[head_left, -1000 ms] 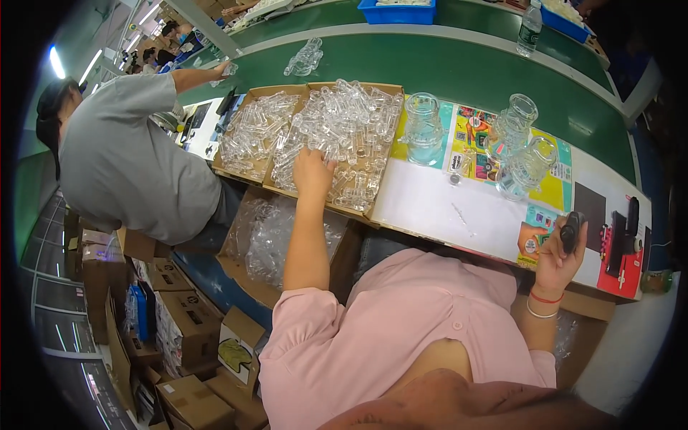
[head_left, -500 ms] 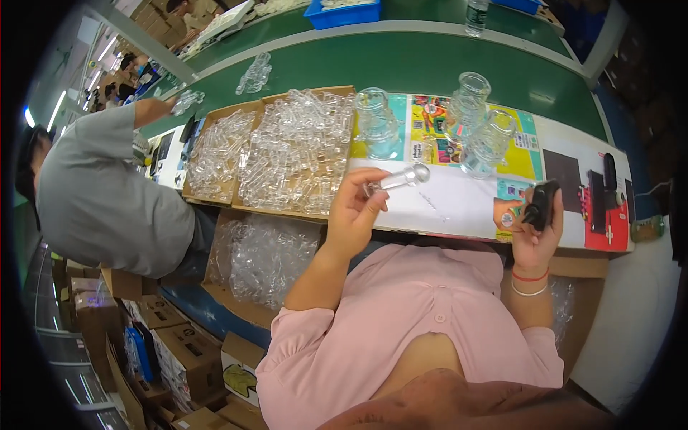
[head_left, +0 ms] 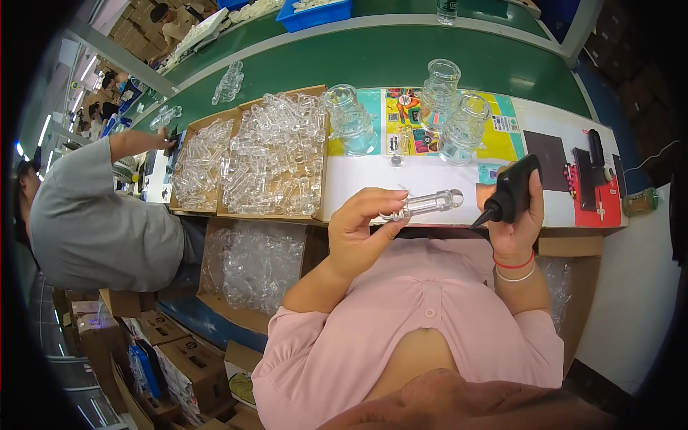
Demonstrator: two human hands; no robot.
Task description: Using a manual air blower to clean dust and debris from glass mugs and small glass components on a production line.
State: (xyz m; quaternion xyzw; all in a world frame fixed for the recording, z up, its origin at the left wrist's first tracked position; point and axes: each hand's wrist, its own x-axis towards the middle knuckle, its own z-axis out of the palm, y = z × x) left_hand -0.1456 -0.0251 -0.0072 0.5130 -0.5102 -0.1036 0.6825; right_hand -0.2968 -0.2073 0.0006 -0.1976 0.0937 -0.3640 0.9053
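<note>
Between the thumb and fingers of my left hand (head_left: pixel 362 233) is a clear tube-shaped glass piece (head_left: pixel 430 203) with a rounded end. It lies almost level, its rounded end pointing right. My right hand (head_left: pixel 522 233) is closed around a black squeeze bottle (head_left: pixel 514 190), whose narrow nozzle slants down and left. A gap separates the nozzle tip from the glass piece. Beyond my hands, a clear glass vessel (head_left: pixel 351 125) stands on a colourful printed sheet (head_left: pixel 502 147), and two more vessels, a nearer one (head_left: pixel 464 132) and a farther one (head_left: pixel 438 86), stand to its right.
Cardboard trays (head_left: pixel 319 204) of many clear glass pieces stand on the left of the table. Below them is a box of clear plastic (head_left: pixel 261 269). A person in a grey shirt (head_left: pixel 100 215) works at far left. Dark items lie on a red sheet (head_left: pixel 605 190) at right.
The glass piece has come down toward me and turned nearly level. The black bottle has tipped so its nozzle points down-left, closer to the glass. The grey-shirted person's hand has left a glass piece.
</note>
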